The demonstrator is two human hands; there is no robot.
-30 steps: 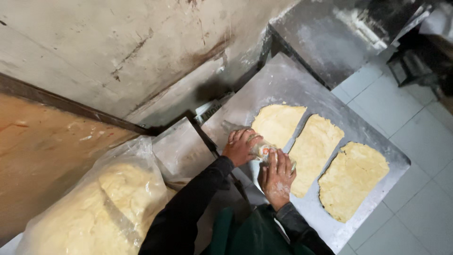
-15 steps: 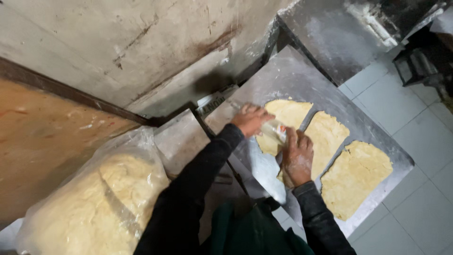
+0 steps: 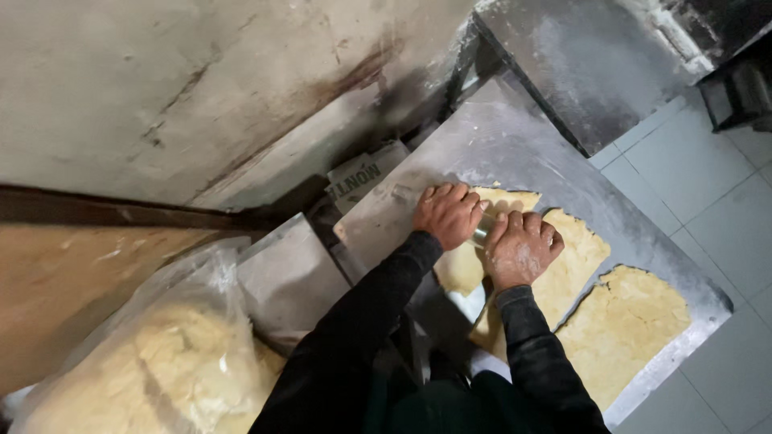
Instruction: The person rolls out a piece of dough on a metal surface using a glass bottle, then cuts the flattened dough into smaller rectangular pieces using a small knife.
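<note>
Left hand (image 3: 447, 214) and right hand (image 3: 523, 249) side by side, palms down, fingers curled over thin pale roller (image 3: 481, 231) lying between them; each hand closed on one end. Roller rests on first dough sheet (image 3: 466, 261) at far end of floured metal tray (image 3: 515, 145). Second dough sheet (image 3: 563, 269) just beside, third dough sheet (image 3: 623, 321) near tray's right corner, close to edge. Bare tray surface open beyond hands, toward wall (image 3: 201, 88). Bag of dough (image 3: 169, 362) well apart at left. Tiled floor (image 3: 708, 209) beyond tray's right edge.
</note>
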